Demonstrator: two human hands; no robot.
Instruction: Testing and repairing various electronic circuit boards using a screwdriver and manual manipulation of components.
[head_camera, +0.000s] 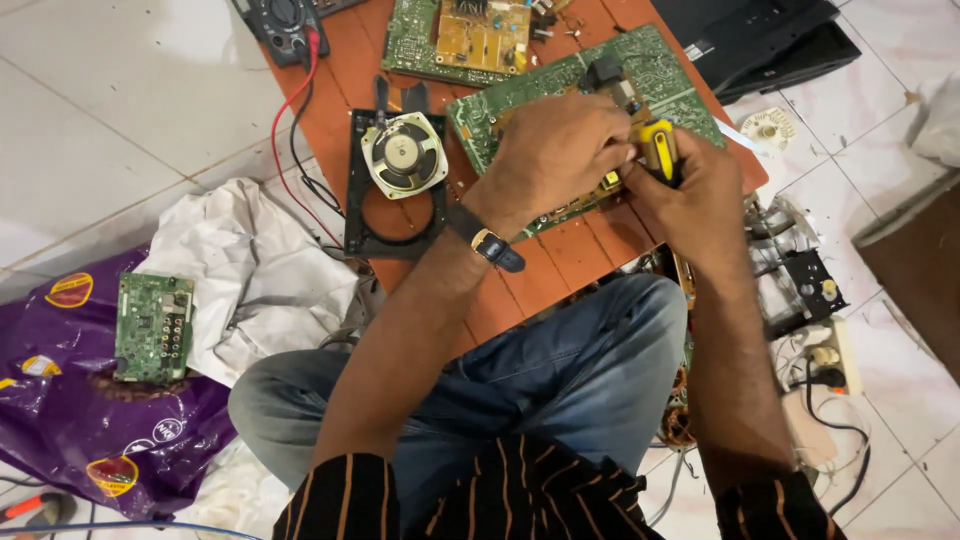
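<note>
A large green circuit board (655, 75) lies on a small reddish-brown table (555, 265). My left hand (555, 155) rests on the board with its fingers curled over the middle, a dark watch on the wrist. My right hand (700, 195) grips a yellow and black screwdriver handle (658, 148) held upright over the board. The screwdriver tip and the spot it touches are hidden behind my fingers.
A round speaker in a black frame (402, 155) sits left of the board. A second board (470, 38) and a multimeter (283, 25) with a red lead lie at the far edge. A small green board (153, 325) rests on a purple bag. Black metal parts (800, 285) and cables are at right.
</note>
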